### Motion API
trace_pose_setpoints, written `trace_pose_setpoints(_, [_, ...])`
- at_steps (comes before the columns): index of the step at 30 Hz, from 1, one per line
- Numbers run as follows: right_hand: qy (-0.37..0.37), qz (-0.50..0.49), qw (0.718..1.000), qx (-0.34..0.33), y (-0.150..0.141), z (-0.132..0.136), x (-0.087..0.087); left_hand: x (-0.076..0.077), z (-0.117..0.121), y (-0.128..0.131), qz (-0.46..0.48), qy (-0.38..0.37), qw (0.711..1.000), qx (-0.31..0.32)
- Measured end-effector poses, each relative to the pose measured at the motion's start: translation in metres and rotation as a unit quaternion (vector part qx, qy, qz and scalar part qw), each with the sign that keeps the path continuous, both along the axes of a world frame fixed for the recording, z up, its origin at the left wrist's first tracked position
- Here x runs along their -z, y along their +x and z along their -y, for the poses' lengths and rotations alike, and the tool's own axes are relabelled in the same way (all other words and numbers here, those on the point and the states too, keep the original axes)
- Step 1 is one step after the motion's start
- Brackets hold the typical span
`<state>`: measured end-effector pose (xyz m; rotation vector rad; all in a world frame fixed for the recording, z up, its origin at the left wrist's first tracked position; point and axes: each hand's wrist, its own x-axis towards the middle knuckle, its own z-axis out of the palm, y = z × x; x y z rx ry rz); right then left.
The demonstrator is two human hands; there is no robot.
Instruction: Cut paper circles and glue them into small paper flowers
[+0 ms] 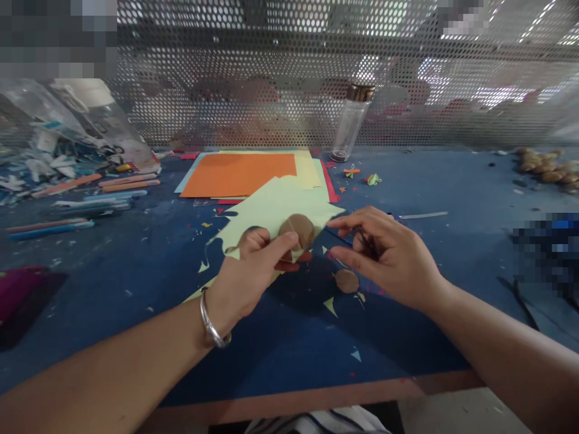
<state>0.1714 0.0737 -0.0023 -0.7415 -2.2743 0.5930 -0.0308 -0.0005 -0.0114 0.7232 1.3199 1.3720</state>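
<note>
My left hand [251, 268], with a silver bangle [212, 325] on the wrist, pinches a light green sheet of paper [275, 208] together with a brown paper disc [298, 232] lying against it. My right hand [384, 256] hovers just to the right of the sheet with fingers curled around a thin dark tool that looks like scissors [366, 241]; its fingertips are near the sheet's right corner. A second brown disc [347, 281] lies on the blue table [136, 271] below my right hand.
An orange sheet [239, 173] lies on yellow, blue and red sheets behind. A clear bottle [350, 123] stands by the perforated metal wall. Pens and sticks [90, 202] and a plastic bag of scraps [67, 132] sit at left, shells [545, 166] at right. Paper bits litter the table.
</note>
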Motion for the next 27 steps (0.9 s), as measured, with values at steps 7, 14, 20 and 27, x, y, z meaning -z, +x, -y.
trace_pose_setpoints(7, [-0.084, 0.014, 0.995, 0.058, 0.001, 0.001, 0.007, 0.005, -0.007, -0.012, -0.012, 0.039, 0.999, -0.016])
trace_pose_setpoints(14, [-0.147, 0.068, 0.984, 0.067, 0.013, 0.01, 0.025, 0.004, 0.0, -0.013, -0.003, 0.042, 0.999, -0.004])
trace_pose_setpoints(20, [-0.222, 0.02, 0.962, 0.156, 0.038, 0.02, 0.029, 0.006, 0.002, -0.011, 0.002, 0.045, 0.999, 0.012])
trace_pose_setpoints(27, [-0.339, -0.065, 0.933, 0.101, 0.02, 0.034, 0.017, 0.007, 0.006, -0.004, 0.046, 0.056, 0.997, 0.012])
